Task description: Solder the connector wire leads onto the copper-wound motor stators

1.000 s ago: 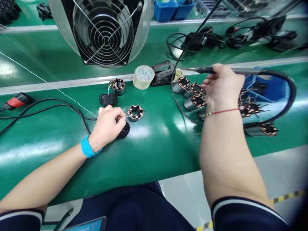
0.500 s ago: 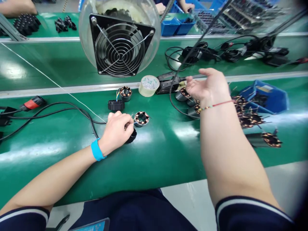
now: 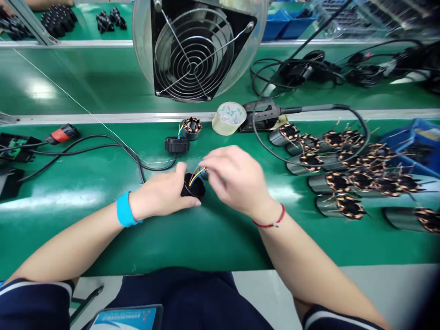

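Note:
My left hand (image 3: 165, 191) is closed around a round black plastic housing (image 3: 196, 189), thumb and fingers at its sides, just above the green bench. Red, yellow and blue wires (image 3: 197, 176) run out of the housing toward my right hand (image 3: 237, 181). That hand is slightly blurred, its fingers bent around a small motor stator (image 3: 205, 173); only an edge shows, the rest is hidden. Behind them stands another stator (image 3: 192, 128), wired to a second black housing (image 3: 177, 145). A thin pale wire (image 3: 113, 134) ends on the bench near my left hand.
Rows of stators (image 3: 338, 181) stand at right beside a blue bin (image 3: 417, 142). A tape roll (image 3: 229, 118) and a black corded tool (image 3: 263, 114) lie by the back rail. A fan (image 3: 194, 59) hangs ahead. Black cables (image 3: 89, 153) cross the left side.
My right hand has come from beside the corded tool to the stator in front of me. My left hand has let go of the thin wire and grips the housing. The view has shifted.

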`<state>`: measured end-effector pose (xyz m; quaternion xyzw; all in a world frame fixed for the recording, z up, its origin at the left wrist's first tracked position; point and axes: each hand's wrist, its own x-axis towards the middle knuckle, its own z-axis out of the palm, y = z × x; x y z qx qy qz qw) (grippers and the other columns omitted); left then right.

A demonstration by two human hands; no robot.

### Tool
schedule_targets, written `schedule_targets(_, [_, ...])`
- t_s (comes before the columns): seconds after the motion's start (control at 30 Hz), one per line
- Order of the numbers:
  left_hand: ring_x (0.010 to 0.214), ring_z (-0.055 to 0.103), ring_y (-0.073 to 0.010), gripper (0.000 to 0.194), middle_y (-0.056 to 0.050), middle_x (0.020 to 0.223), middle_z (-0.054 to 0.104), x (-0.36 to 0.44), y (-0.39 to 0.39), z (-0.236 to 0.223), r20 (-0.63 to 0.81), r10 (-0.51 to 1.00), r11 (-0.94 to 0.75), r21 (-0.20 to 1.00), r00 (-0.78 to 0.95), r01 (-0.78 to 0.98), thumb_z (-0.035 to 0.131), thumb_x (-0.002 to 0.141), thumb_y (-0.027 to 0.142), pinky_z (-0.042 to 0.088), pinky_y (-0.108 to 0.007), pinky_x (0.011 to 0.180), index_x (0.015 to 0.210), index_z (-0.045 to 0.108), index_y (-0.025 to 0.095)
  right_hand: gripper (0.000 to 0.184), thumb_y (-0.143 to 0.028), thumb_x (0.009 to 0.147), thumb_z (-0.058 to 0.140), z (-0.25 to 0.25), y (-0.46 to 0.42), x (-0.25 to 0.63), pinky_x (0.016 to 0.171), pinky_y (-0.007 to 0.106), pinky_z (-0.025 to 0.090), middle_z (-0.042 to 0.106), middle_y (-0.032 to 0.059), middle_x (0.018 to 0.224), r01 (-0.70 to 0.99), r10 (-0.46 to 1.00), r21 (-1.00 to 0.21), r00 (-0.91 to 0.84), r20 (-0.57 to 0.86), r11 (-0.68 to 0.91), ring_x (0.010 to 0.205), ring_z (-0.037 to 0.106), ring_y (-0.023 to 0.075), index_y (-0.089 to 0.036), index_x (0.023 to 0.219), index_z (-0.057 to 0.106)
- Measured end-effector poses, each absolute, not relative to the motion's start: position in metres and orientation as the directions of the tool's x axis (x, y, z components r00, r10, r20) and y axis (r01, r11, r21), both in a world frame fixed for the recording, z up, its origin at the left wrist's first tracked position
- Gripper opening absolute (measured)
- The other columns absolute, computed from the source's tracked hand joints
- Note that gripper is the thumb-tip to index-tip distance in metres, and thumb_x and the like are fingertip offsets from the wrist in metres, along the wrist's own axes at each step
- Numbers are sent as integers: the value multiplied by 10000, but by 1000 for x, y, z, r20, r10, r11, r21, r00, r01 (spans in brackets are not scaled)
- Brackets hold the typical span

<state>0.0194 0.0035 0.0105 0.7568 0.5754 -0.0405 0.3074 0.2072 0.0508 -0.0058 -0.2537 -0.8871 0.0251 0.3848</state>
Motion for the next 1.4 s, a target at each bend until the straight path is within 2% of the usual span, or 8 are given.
schedule_targets(0.17, [897, 644, -259, 529, -113, 1052, 600, 8, 12, 17, -359, 858, -70, 625, 366, 778, 661, 767, 450, 485, -330, 695, 1106, 357, 181, 224, -161, 875, 541, -12, 51, 203, 868, 388, 442, 670, 88, 1017, 446, 543, -336, -785, 298, 829, 994, 591, 239, -169, 1094, 587])
schedule_targets(0.37, [1067, 549, -241, 575, -100, 1212, 498, 1, 16, 21, -198, 930, -113, 650, 311, 752, 679, 756, 376, 471, -362, 868, 1208, 374, 193, 97, -242, 903, 561, -13, 50, 203, 762, 332, 384, 624, 38, 818, 470, 544, -274, -730, 414, 839, 763, 549, 180, -163, 922, 614])
schedule_targets(0.53, [993, 553, -212, 560, -51, 1157, 525, 0, 18, 23, -236, 895, -129, 675, 379, 726, 687, 761, 428, 471, -353, 841, 1211, 417, 232, 292, -231, 955, 458, -17, 50, 191, 734, 320, 341, 573, 12, 686, 410, 441, -172, -771, 459, 896, 688, 472, 158, -179, 714, 615])
schedule_targets(0.73, [974, 560, -227, 519, -55, 1147, 501, -6, 21, 24, -225, 903, -167, 602, 367, 781, 682, 758, 457, 481, -366, 821, 1176, 464, 239, 255, -309, 942, 528, -11, 57, 207, 854, 389, 327, 651, 37, 842, 510, 515, -132, -755, 406, 850, 879, 504, 210, -198, 768, 677])
schedule_targets(0.93, [991, 564, -274, 575, -91, 1178, 485, -10, 25, 18, -323, 880, -162, 485, 348, 860, 629, 778, 479, 476, -442, 872, 1264, 460, 220, 168, -325, 909, 583, -15, 60, 229, 923, 432, 381, 664, 68, 1080, 570, 644, -303, -707, 293, 763, 1054, 542, 253, -209, 945, 699])
schedule_targets(1.07, [1224, 435, -319, 646, -131, 1278, 487, -5, 27, 19, -221, 902, -232, 474, 370, 849, 581, 824, 496, 375, -484, 1028, 1362, 425, 174, 518, -327, 833, 665, -21, 62, 238, 979, 441, 426, 601, 127, 1260, 542, 701, -524, -694, 161, 657, 1162, 534, 269, -142, 1294, 519])
schedule_targets(1.23, [1105, 513, -229, 241, -41, 1085, 662, 16, 29, 12, -137, 893, -287, 562, 429, 775, 469, 919, 355, 335, -438, 1025, 966, 649, 203, 313, -235, 827, 606, -29, 69, 243, 969, 439, 454, 644, 105, 1165, 427, 680, -650, -707, 194, 629, 1101, 574, 253, -168, 1133, 598])
schedule_targets(1.4, [963, 557, -190, 217, -29, 922, 684, 27, 32, -6, -79, 931, -195, 717, 355, 669, 493, 894, 300, 399, -361, 921, 769, 624, 181, 208, -220, 819, 611, -33, 73, 243, 954, 413, 469, 659, 87, 1105, 328, 669, -720, -700, 250, 611, 1064, 586, 230, -181, 1024, 611])
